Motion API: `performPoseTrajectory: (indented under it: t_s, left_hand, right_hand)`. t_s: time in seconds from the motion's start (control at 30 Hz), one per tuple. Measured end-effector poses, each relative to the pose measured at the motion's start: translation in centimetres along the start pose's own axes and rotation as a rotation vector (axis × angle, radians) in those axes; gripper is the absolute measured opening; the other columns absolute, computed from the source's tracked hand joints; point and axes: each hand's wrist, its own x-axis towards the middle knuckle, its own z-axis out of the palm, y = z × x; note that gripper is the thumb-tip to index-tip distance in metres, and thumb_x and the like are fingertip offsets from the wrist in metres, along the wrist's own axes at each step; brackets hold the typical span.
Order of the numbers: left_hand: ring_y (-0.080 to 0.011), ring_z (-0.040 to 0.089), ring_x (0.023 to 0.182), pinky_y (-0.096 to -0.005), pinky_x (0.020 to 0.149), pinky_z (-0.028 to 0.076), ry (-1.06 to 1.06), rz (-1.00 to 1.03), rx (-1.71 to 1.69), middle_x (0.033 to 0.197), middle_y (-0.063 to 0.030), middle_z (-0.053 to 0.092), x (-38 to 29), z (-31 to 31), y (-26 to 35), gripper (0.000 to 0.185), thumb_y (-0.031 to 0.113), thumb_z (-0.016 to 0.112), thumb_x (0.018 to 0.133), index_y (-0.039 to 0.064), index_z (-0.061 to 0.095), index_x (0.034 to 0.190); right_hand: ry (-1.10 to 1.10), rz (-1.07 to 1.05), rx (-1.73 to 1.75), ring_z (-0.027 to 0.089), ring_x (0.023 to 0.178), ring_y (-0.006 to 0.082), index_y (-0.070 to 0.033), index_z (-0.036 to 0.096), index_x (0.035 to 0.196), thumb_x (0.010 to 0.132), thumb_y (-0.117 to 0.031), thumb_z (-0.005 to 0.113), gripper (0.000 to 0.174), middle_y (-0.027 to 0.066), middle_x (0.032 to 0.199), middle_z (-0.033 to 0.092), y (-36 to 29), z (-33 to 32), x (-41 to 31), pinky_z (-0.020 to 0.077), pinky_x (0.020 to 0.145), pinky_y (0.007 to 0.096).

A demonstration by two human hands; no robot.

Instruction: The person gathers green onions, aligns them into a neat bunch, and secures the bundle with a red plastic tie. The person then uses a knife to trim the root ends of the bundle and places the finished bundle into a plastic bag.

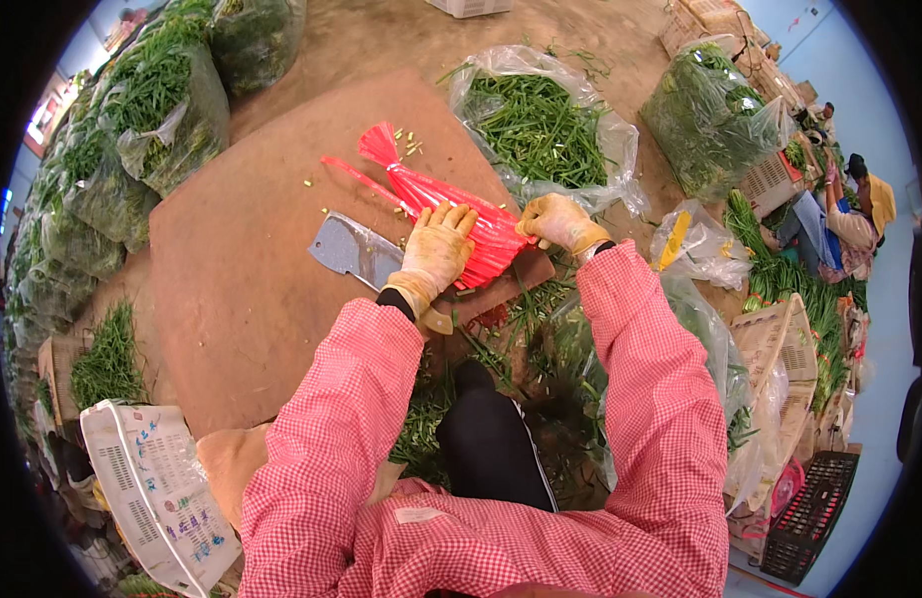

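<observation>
A bundle of red plastic ties [461, 217], gathered at its far end, lies on the brown board near its right corner. My gloved left hand [438, 243] rests flat on the bundle with its fingers slightly spread. At the bundle's right edge, the thumb and fingers of my gloved right hand [556, 223] pinch the end of a red tie. A cleaver [356, 247] lies on the board, partly under my left hand, its handle end showing below the wrist. Small cut stem pieces [410, 143] are scattered around the bundle.
The large brown board [244, 284] spans the middle. Beyond it stands an open clear bag [618, 149] of cut greens, with a fuller bag [700, 119] to its right. Stuffed bags [184, 127] line the left. A white crate [162, 493] is at lower left; a person [853, 217] sits far right.
</observation>
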Motion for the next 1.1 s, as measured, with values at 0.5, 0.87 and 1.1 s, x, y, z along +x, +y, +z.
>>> performPoseTrajectory:
  t_s: [0.5, 0.87, 1.1]
  left_hand:
    - [-0.0329, 0.055, 0.13, -0.0501, 0.111, 0.043, -0.191, -0.097, 0.103, 0.137, -0.0135, 0.058, 2.3, -3.1, 2.0, 0.064, 0.021, 0.063, 0.091, 0.013, 0.045, 0.152]
    - [-0.0346, 0.052, 0.133, -0.0537, 0.112, 0.042, -0.293, -0.054, 0.168, 0.141, -0.0143, 0.056, 2.3, -3.7, 2.4, 0.06, 0.023, 0.056, 0.096, 0.018, 0.045, 0.155]
    - [-0.0355, 0.047, 0.139, -0.0555, 0.114, 0.039, -0.29, -0.046, 0.155, 0.148, -0.016, 0.051, 1.9, -3.8, 2.4, 0.054, 0.024, 0.054, 0.097, 0.017, 0.05, 0.151]
  right_hand:
    - [0.264, -0.11, -0.465, 0.074, 0.092, 0.0307, -0.02, 0.079, 0.091, 0.079, -0.034, 0.07, 0.021, 0.0094, 0.092, 0.077, -1.0, -0.2, 0.1, 0.0573, 0.082, 0.0415]
    - [0.143, -0.091, -0.32, 0.074, 0.095, 0.0296, -0.018, 0.079, 0.099, 0.084, -0.038, 0.068, 0.027, 0.0085, 0.095, 0.078, -1.2, -0.7, -0.2, 0.0572, 0.085, 0.0393]
    - [0.28, -0.134, -0.582, 0.074, 0.094, 0.0264, -0.018, 0.08, 0.096, 0.084, -0.047, 0.07, 0.033, 0.0086, 0.095, 0.078, -3.1, -0.2, 2.6, 0.0568, 0.084, 0.038]
